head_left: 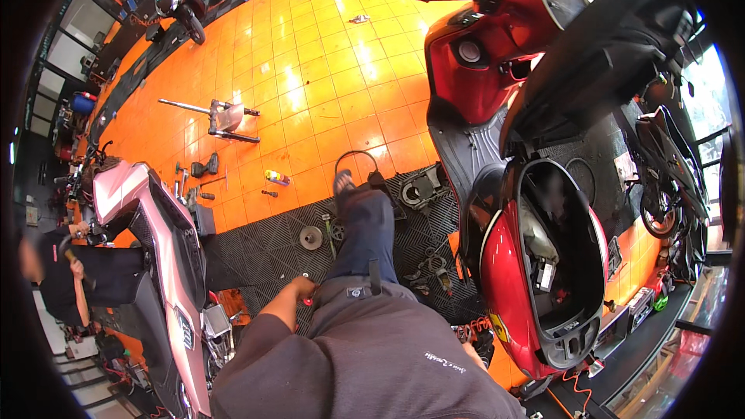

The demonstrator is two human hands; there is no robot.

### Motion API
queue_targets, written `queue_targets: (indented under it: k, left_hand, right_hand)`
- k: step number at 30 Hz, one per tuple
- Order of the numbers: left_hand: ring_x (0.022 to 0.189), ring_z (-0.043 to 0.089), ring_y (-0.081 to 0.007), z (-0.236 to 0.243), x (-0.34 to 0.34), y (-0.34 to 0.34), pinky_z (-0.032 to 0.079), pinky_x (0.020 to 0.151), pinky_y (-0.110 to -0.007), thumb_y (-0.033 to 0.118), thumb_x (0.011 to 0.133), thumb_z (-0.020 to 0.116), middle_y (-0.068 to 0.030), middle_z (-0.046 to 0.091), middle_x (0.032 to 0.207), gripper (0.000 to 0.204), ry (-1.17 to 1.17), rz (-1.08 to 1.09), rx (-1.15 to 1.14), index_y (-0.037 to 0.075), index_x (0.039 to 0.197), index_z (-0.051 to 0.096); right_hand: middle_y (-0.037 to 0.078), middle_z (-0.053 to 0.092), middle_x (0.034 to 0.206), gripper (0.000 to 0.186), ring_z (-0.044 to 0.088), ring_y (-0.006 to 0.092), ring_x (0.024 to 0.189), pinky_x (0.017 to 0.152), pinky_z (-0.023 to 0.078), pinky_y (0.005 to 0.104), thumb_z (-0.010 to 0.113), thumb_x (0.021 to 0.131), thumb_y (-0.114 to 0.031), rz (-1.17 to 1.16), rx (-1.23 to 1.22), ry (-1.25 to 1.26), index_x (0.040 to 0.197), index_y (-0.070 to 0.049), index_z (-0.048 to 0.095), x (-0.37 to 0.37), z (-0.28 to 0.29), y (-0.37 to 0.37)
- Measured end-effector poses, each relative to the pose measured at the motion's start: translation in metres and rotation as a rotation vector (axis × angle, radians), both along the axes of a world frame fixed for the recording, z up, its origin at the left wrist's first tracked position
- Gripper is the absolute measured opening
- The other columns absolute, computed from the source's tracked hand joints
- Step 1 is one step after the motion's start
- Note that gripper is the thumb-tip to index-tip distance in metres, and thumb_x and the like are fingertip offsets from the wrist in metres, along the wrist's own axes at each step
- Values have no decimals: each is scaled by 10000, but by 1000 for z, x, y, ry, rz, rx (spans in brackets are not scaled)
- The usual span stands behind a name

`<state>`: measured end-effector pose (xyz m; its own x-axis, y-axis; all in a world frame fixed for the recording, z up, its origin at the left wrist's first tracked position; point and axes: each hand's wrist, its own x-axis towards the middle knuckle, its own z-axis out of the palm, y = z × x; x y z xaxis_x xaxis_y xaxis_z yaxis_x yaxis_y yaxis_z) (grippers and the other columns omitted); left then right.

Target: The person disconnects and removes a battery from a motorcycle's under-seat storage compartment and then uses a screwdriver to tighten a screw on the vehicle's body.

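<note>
My left hand (301, 289) hangs beside my left hip with its fingers curled. A small red object (308, 301) shows at the fingers, its kind too small to make out. My right hand (472, 352) is low beside my right side, close to the rear of a red scooter (500, 283). Its fingers are mostly hidden, so their grip does not show. The scooter's black seat (601, 54) is raised, and its storage well (570, 295) lies open. A pale object with a white label (545, 273) lies inside the well.
A pink scooter (167, 264) stands at left, a person (62, 279) beyond it. On the orange floor lie a front fork (226, 118), a drill (205, 164) and a yellow can (277, 178). Metal parts (423, 188) and a round disc (310, 237) rest on black matting.
</note>
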<state>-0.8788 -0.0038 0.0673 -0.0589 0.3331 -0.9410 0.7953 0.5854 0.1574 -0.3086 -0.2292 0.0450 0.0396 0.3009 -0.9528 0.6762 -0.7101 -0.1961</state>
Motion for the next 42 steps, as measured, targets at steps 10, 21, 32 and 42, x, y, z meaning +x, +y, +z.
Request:
queue_targets:
  k: [10, 21, 32, 42]
  left_hand:
    - [877, 707, -315, -103, -206, 434, 553, 705, -475, 437, 920, 590, -183, 716, 947, 418, 176, 35, 184, 64, 1043, 733]
    - [546, 563, -166, -62, -154, 733, 404, 446, -302, 329, 959, 577, -64, 621, 697, 265, -221, 497, 56, 69, 959, 625]
    - [698, 662, -216, -16, -170, 940, 532, 581, -361, 291, 958, 605, -97, 667, 923, 268, -294, 133, -57, 77, 1111, 657]
    - [851, 681, -271, 86, -162, 1158, 543, 716, -397, 307, 939, 596, -132, 675, 904, 282, -155, 3, 480, 61, 1046, 680]
  right_hand:
    - [236, 682, 1159, 471, 651, 334, 1102, 944, 486, 409, 635, 865, -377, -238, 86, -334, 1172, -23, 680, -110, 51, 305]
    - [246, 681, 1147, 493, 645, 357, 1103, 948, 485, 415, 640, 853, -407, -672, 58, -649, 1155, -19, 684, -292, 141, 565]
    - [213, 705, 1025, 486, 674, 360, 1015, 883, 520, 440, 595, 863, -425, -471, 121, -235, 1121, -23, 685, -303, 39, 838]
    - [149, 699, 874, 412, 708, 256, 696, 612, 579, 388, 541, 924, -343, -714, 417, -87, 1236, -83, 610, -163, 121, 1299]
